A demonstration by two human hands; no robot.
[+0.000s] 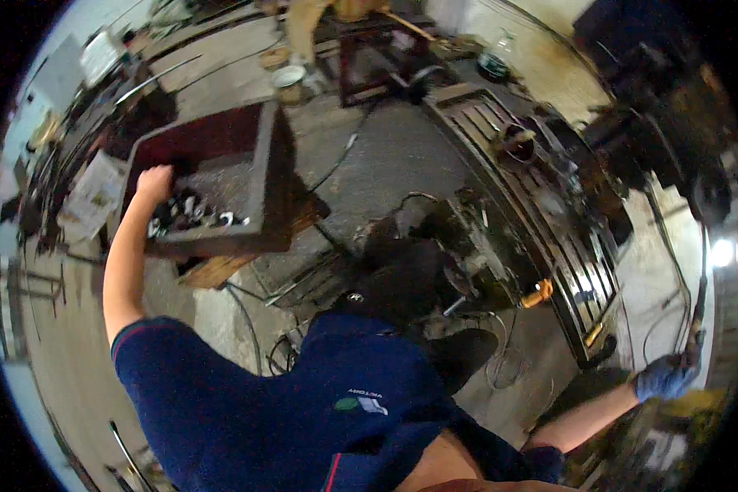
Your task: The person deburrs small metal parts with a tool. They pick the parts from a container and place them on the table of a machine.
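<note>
Navy shirt (pixel 303 410) fills six o'clock. At nine o'clock, the bare left hand (pixel 154 184) is reached into a dark metal tray (pixel 266 164) of small fittings (pixel 190 215); its grip cannot be told. At three o'clock, a thin rod (pixel 700 303) is clasped by the gloved right hand (pixel 666 375). Nothing is seen lifted out yet.

On the chest of my dark blue shirt (pixel 320 410) sits a small logo patch (pixel 361 403), green and white. At far left on the floor lies a pale printed paper sheet (pixel 93 197), crumpled; its markings are too blurred to tell.
</note>
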